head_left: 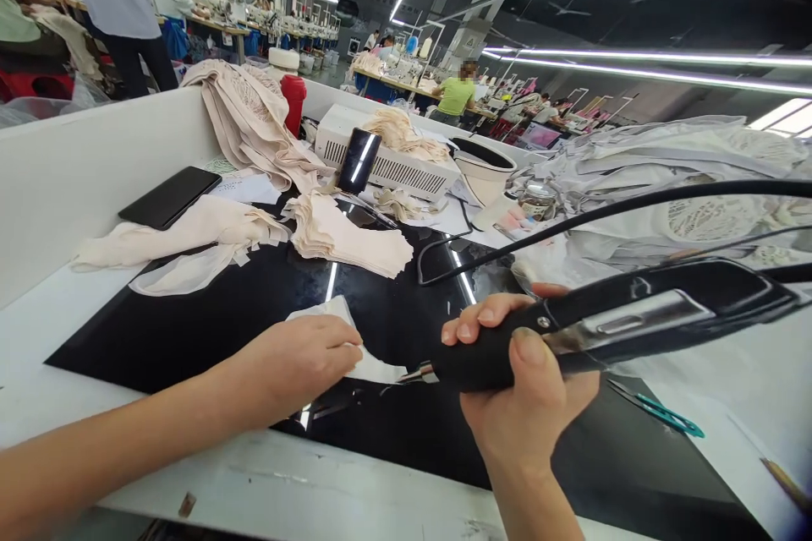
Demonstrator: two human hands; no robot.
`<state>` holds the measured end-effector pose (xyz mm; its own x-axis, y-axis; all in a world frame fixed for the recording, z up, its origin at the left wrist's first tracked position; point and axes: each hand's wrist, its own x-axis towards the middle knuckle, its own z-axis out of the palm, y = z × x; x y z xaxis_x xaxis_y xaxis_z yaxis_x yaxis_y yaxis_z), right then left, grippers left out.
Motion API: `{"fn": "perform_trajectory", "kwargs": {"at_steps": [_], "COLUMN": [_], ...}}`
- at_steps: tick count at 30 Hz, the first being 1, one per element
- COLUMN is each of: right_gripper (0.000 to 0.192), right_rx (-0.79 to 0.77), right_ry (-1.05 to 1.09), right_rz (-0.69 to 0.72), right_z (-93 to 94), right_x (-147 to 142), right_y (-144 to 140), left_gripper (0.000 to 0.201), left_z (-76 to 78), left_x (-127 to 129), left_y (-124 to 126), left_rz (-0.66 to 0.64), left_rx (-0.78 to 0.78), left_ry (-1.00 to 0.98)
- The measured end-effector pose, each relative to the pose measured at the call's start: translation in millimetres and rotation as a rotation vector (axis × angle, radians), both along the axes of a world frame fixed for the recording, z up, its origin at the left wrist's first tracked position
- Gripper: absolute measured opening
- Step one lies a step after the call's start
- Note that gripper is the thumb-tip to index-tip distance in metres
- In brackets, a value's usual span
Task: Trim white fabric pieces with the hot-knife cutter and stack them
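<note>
- A black corded cutting tool (609, 325) is being gripped in the right hand (523, 389), fingers wrapped tight round the handle, thumb on top, metal tip pointed down-left.
- A small white fabric piece (374, 368) is being pinned flat on the black glass mat (190, 321) by the left hand (298, 355), fingertips pressed together on its edge; the tip is being held just beside it, touching or not can't be told.
- Progress-wise, it looks like mid-batch: one stack of beige cut pieces (346, 237) is sitting further back on the mat, one looser beige pile (190, 241) is lying to its left, and a big heap of white lace garments (672, 177) is being kept on the right.
- Counted otherwise: one phone (170, 196), one white machine box (386, 161), one pair of teal-handled scissors (660, 412).
</note>
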<state>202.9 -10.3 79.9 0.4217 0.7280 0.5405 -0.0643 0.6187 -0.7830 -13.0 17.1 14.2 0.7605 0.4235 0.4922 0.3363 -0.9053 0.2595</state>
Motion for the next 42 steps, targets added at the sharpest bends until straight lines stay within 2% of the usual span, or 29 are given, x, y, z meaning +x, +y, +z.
{"fn": "perform_trajectory", "kwargs": {"at_steps": [5,10,14,17,19,21,23,27,30,37,42], "right_gripper": [0.035,0.040,0.042,0.045,0.042,0.036,0.032,0.032,0.030,0.027,0.028], "right_rx": [-0.003,0.001,0.008,-0.016,-0.026,-0.028,-0.025,-0.038,-0.029,-0.054,-0.073], "right_ry": [0.023,0.052,0.065,0.070,0.070,0.065,0.061,0.067,0.050,0.053,0.057], "right_rz": [-0.066,-0.080,-0.038,-0.021,-0.009,-0.003,0.009,0.030,0.023,0.028,0.043], "right_z": [-2.9,-3.7,-4.7,-6.4,-6.9,-6.6,-6.0,-6.8,-9.0,-7.7,-5.2], "right_x": [10.4,12.9,8.7,5.3,3.2,1.0,-1.1,-4.4,-6.1,-9.3,-12.2], "right_y": [13.0,19.5,16.4,14.6,14.4,14.6,14.6,13.5,13.0,13.6,16.1], "left_gripper": [0.021,0.021,0.018,0.018,0.016,0.009,0.015,0.037,0.038,0.039,0.036], "left_z": [-0.2,1.9,11.8,24.2,33.2,40.9,45.8,47.0,44.3,47.2,50.9], "left_x": [-11.8,-10.0,-7.8,-6.8,-3.9,1.9,10.0,25.3,29.6,27.4,27.0], "left_y": [12.5,5.9,-4.0,-4.4,-0.2,6.6,14.8,30.7,39.7,46.0,44.1], "left_rz": [0.048,0.104,0.099,0.082,0.089,0.083,0.023,-0.173,-0.228,-0.142,-0.109], "left_rx": [-0.031,-0.108,-0.268,-0.410,-0.400,-0.309,-0.246,-0.323,-0.388,-0.540,-0.543], "left_ry": [0.135,0.149,0.130,0.211,0.286,0.322,0.297,0.254,0.319,0.478,0.541]}}
